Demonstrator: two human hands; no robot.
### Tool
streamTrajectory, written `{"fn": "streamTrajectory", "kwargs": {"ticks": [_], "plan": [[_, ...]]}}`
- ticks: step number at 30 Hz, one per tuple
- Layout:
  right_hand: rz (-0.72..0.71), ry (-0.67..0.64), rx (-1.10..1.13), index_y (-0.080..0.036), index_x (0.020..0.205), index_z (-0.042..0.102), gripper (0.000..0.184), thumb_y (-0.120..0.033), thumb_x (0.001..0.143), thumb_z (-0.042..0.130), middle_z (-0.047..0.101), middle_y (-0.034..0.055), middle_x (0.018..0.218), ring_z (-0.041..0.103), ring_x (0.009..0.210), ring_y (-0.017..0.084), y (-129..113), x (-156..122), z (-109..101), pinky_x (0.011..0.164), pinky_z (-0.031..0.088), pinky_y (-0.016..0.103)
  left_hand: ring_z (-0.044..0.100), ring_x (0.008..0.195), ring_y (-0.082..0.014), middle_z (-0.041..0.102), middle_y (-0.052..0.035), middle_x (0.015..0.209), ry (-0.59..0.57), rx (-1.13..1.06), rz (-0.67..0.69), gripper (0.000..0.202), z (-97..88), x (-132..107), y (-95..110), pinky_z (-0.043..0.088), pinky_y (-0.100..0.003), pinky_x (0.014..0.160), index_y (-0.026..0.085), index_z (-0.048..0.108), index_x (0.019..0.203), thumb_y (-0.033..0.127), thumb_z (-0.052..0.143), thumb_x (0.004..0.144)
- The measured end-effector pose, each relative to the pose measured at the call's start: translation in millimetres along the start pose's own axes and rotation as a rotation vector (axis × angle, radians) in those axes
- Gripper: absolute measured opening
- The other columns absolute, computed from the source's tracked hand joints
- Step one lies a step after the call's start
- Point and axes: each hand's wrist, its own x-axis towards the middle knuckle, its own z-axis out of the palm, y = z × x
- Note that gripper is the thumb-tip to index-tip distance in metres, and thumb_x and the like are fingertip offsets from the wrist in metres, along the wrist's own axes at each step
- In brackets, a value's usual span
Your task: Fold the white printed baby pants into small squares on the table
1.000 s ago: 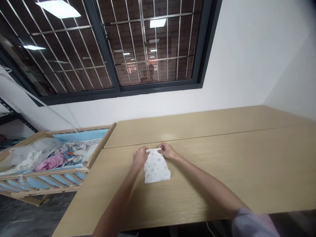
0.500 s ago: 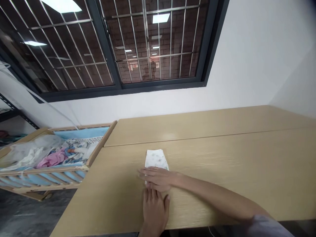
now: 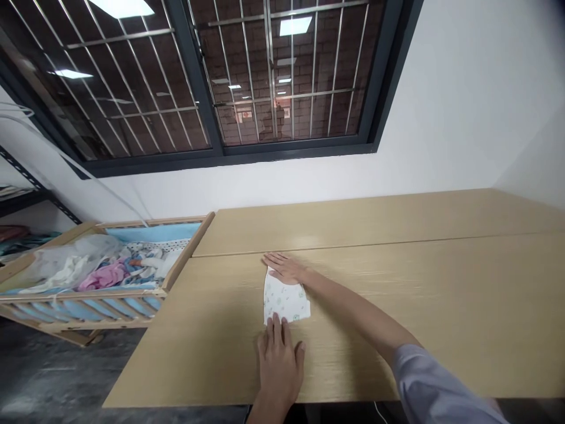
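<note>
A small folded white garment (image 3: 285, 299) with a pale printed pattern lies on the light wooden table (image 3: 397, 294). My left hand (image 3: 279, 359) lies flat with fingers together, its fingertips pressing the garment's near edge. My right hand (image 3: 285, 268) rests flat, fingers stretched out, on the garment's far edge. Neither hand grips anything.
A wooden baby crib (image 3: 101, 277) with blue lining, holding several loose clothes including a pink one, stands against the table's left end. A barred window (image 3: 220, 76) sits in the white wall behind. A dark shelf (image 3: 17, 197) shows at the far left.
My right hand has slid from the garment's near part to its far edge. My left hand stays at the near edge. The view has shifted slightly.
</note>
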Motion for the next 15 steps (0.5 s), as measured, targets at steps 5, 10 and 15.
{"fn": "streamTrajectory", "kwargs": {"ticks": [5, 10, 15], "plan": [[0.014, 0.134, 0.002, -0.018, 0.158, 0.032, 0.061, -0.049, 0.105, 0.031, 0.025, 0.0152, 0.165, 0.024, 0.151, 0.031, -45, -39, -29, 0.121, 0.023, 0.052, 0.054, 0.132, -0.0311, 0.057, -0.0121, 0.145, -0.017, -0.102, 0.046, 0.039, -17.3, 16, -27, 0.042, -0.057, 0.107, 0.022, 0.063, 0.131, 0.034, 0.043, 0.101], [-0.026, 0.079, 0.072, -0.022, 0.129, 0.065, 0.045, -0.051, 0.098, 0.053, 0.066, 0.0117, 0.121, 0.059, 0.114, 0.028, -88, -114, -36, 0.105, 0.042, 0.046, 0.060, 0.124, -0.0247, 0.066, -0.0080, 0.133, -0.081, -0.187, 0.250, 0.032, -35.1, 37, -69, 0.044, -0.048, 0.103, 0.026, 0.067, 0.119, 0.025, 0.039, 0.103], [0.039, 0.097, 0.159, -0.022, 0.135, 0.061, 0.043, -0.041, 0.096, 0.060, 0.060, 0.0119, 0.139, 0.055, 0.127, 0.029, -86, -166, -6, 0.108, 0.040, 0.045, 0.064, 0.118, -0.0223, 0.069, -0.0055, 0.128, -0.077, -0.226, 0.368, 0.030, -28.1, 44, -95, 0.044, -0.043, 0.101, 0.026, 0.065, 0.120, 0.024, 0.041, 0.103]]}}
